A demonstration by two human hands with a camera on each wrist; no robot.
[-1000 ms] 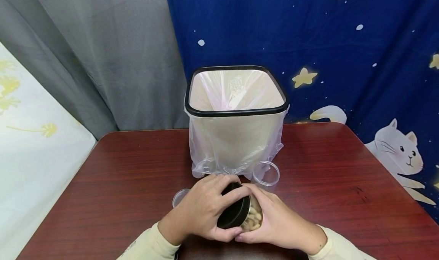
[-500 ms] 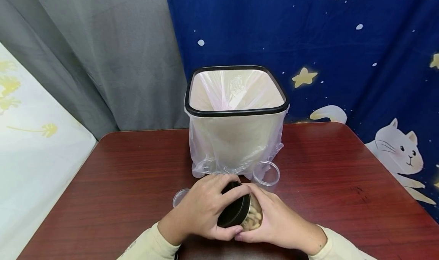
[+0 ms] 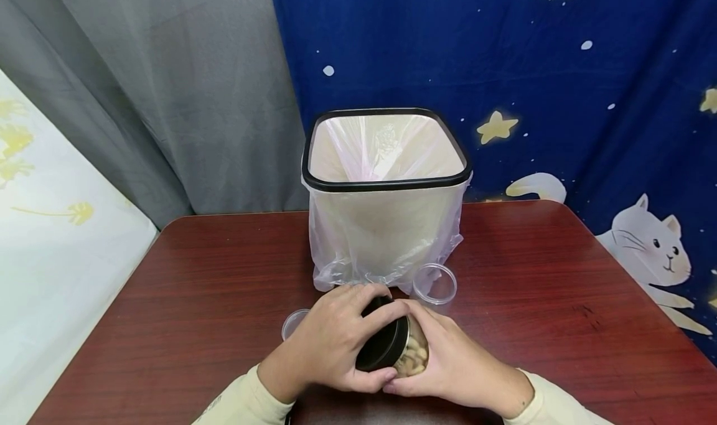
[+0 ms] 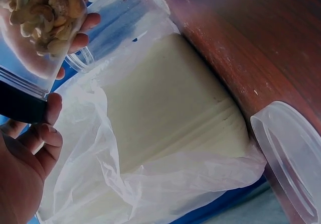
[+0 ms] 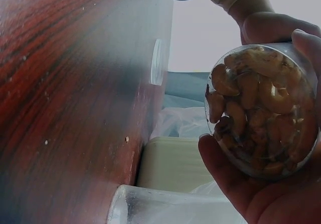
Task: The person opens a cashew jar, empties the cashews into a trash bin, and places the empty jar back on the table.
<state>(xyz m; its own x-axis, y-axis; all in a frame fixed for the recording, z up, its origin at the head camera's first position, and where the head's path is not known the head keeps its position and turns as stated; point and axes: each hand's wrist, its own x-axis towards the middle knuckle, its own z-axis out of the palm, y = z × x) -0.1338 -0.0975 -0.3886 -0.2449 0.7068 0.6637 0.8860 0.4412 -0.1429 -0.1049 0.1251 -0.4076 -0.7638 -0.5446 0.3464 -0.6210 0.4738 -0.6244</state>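
A clear jar (image 3: 413,358) of cashews is held tilted between both hands over the near part of the table, its black lid (image 3: 383,348) facing left. My left hand (image 3: 335,338) grips the lid, fingers over the top and thumb along the lower edge. Around the jar's clear body curls my right hand (image 3: 462,358). In the right wrist view the cashews (image 5: 256,111) show through the round bottom, with the right fingers and thumb at its sides. From the left wrist, the nuts appear gathered toward the bottom end, away from the lid.
Behind the hands stands a cream bin (image 3: 386,223) with a black rim and a pinkish plastic liner. One clear round container (image 3: 434,297) sits at its front right. Another clear container (image 3: 292,323) is partly hidden behind the left hand. The reddish-brown table (image 3: 224,275) lies underneath.
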